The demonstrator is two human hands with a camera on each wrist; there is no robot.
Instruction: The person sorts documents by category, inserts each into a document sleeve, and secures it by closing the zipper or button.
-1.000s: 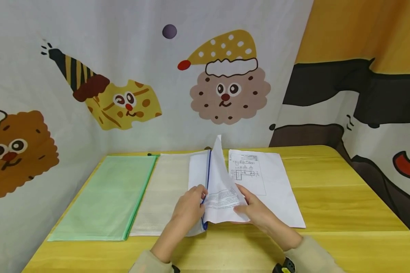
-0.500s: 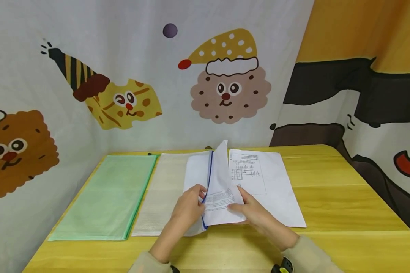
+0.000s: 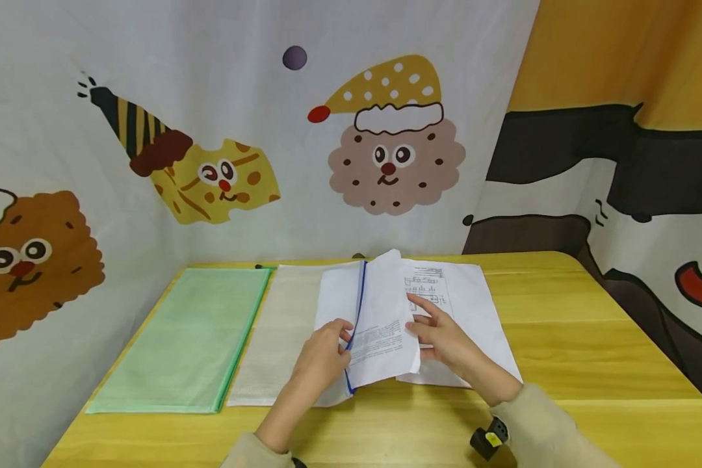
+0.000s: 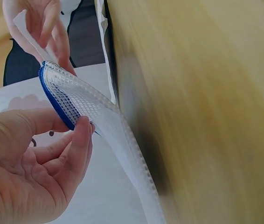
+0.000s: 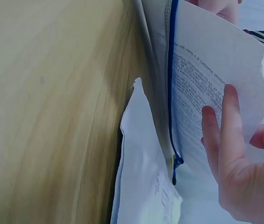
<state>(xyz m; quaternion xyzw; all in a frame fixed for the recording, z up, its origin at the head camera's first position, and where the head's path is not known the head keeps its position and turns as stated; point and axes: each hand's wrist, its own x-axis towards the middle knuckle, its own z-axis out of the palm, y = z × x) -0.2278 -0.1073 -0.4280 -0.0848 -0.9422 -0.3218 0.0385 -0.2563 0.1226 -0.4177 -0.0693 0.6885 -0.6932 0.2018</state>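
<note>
My left hand point(image 3: 320, 354) pinches the blue-zipped edge of a whitish mesh zip pouch point(image 3: 283, 318). In the left wrist view, thumb and fingertips meet on the mesh point(image 4: 87, 105) beside the blue zip point(image 4: 57, 100). Printed paper point(image 3: 380, 325) lies partly inside the pouch; the rest sticks out past the zip to the right. My right hand point(image 3: 447, 338) is at the paper's right edge. Its fingers point(image 5: 232, 116) are fairly straight and touch the printed face point(image 5: 199, 70) in the right wrist view. Another stack of paper point(image 3: 480, 325), with a diagram, lies beneath the right hand.
A green mesh zip pouch point(image 3: 178, 338) lies flat at the left of the wooden table point(image 3: 585, 338). Behind the table hangs a cartoon-printed curtain point(image 3: 304, 195). The stack's corner point(image 5: 139, 100) bends upward near the table surface in the right wrist view.
My right hand has loosened from gripping the paper's edge and spread its fingers, moving slightly away and right. The paper has shifted left and lies flatter. My left hand stays at the zip.
</note>
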